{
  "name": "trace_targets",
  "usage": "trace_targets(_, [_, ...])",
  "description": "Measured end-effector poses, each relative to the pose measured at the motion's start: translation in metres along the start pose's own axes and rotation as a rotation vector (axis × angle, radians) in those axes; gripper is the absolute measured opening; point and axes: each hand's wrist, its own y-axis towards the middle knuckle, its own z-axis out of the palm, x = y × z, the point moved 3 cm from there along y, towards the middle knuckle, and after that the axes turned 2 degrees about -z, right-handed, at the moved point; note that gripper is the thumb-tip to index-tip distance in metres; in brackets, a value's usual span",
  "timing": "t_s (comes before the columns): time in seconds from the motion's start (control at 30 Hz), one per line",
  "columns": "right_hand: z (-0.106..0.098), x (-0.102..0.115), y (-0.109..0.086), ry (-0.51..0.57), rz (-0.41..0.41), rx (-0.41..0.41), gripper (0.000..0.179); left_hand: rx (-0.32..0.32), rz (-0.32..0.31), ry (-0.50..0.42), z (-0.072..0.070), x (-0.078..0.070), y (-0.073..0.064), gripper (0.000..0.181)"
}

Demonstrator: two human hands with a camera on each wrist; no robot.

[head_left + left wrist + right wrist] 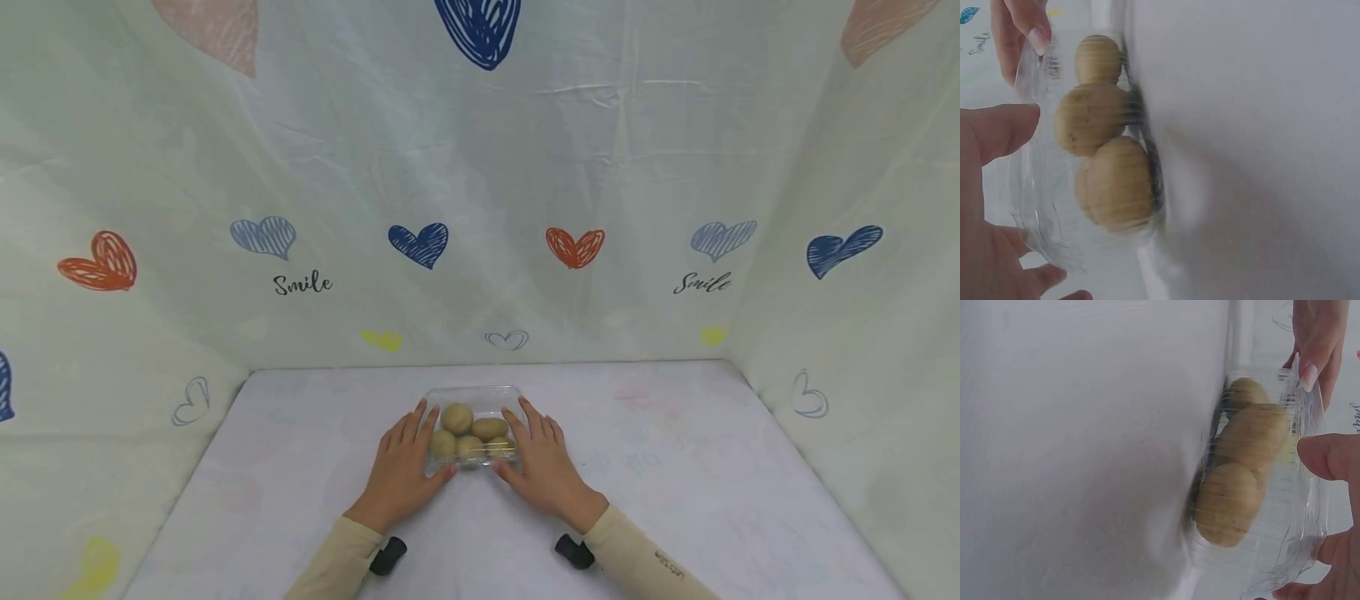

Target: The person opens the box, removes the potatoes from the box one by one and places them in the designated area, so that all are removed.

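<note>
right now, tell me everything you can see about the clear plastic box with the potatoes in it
The clear, thin, ribbed plastic clamshell box sits flat on the white table, near its middle and close to the person. It looks closed, though the lid seam is hard to make out. Inside lie several small tan, speckled potatoes, packed together. The left hand and right hand flank it, straight fingers resting against its sides.

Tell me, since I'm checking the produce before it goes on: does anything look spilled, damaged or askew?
Nothing stands out. The clear plastic box sits flat on the table, with the potatoes all inside it. The left hand and right hand rest against its two sides, fingers straight.
</note>
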Motion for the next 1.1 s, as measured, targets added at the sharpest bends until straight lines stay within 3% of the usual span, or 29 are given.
trace_targets(0.47, [0.001,0.003,0.000,-0.015,0.014,-0.067,0.072,-0.078,-0.048,-0.014,-0.001,-0.010,0.002,0.078])
trace_targets(0.87, [-0.004,0.004,0.002,-0.202,0.014,-0.105,0.073,-0.139,-0.058,0.010,0.003,-0.013,0.002,0.074])
trace_targets(1.1, [-0.009,0.003,0.002,-0.309,-0.016,-0.111,0.071,-0.126,-0.078,0.008,0.002,-0.011,0.002,0.074])
